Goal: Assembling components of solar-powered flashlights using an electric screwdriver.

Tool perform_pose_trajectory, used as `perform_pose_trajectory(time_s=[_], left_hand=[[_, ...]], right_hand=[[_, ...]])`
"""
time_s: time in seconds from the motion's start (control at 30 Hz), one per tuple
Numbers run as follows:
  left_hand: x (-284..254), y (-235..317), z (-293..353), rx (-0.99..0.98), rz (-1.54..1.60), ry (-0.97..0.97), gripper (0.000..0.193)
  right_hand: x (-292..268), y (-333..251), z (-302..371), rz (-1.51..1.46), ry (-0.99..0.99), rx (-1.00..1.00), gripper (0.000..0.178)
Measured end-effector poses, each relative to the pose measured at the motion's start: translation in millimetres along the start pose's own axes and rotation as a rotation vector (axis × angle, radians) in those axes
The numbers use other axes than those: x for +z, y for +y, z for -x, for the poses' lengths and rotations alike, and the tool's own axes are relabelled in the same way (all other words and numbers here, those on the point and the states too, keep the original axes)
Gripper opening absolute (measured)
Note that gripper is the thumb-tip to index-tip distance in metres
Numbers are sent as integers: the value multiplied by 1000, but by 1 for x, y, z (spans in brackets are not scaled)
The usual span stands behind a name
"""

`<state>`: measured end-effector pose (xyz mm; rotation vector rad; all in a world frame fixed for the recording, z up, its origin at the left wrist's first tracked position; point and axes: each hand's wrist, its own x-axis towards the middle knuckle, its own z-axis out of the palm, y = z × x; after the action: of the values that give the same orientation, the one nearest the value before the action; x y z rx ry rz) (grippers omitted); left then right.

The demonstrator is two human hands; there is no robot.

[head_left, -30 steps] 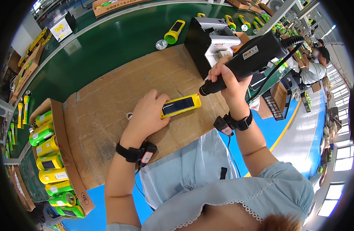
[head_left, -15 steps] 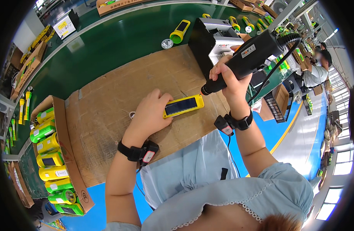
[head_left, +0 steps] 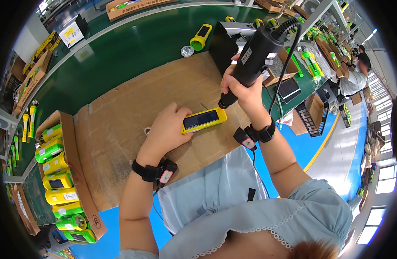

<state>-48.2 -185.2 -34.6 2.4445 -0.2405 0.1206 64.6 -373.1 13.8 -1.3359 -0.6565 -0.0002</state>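
Observation:
My left hand (head_left: 166,127) pins a yellow flashlight body (head_left: 203,120) flat on the cardboard sheet, thumb on its near side and fingers over its left end. A dark rectangular panel fills most of the flashlight's upper face. My right hand (head_left: 247,93) is wrapped round a black electric screwdriver (head_left: 257,54), tilted with its cable end up to the right. The tool's tip (head_left: 222,105) is at the right end of the flashlight; whether it sits in a screw hole cannot be made out.
A cardboard box (head_left: 84,190) of yellow and green flashlights stands at the left. Beyond the cardboard sheet (head_left: 125,108), another yellow flashlight body (head_left: 201,36) and a clear reflector cup (head_left: 187,51) lie on the green bench. A black machine (head_left: 223,49) stands behind my right hand. A co-worker (head_left: 355,80) sits far right.
My right hand has brought the screwdriver left and turned it more upright, its tip now against the flashlight's right end. The left hand and flashlight have barely shifted.

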Motion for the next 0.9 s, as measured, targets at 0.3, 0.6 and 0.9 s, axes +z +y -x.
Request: perform_pose_trajectory(time_s=[0.3, 0.6, 0.9], left_hand=[[0, 1, 1, -15, -15, -15, 45], [1, 7, 2, 31, -37, 15, 43], [12, 9, -3, 327, -327, 208, 40]], right_hand=[[-1, -1, 1, 12, -13, -7, 46], [-56, -38, -23, 117, 495, -520, 51], [-79, -23, -47, 224, 517, -444, 42]])
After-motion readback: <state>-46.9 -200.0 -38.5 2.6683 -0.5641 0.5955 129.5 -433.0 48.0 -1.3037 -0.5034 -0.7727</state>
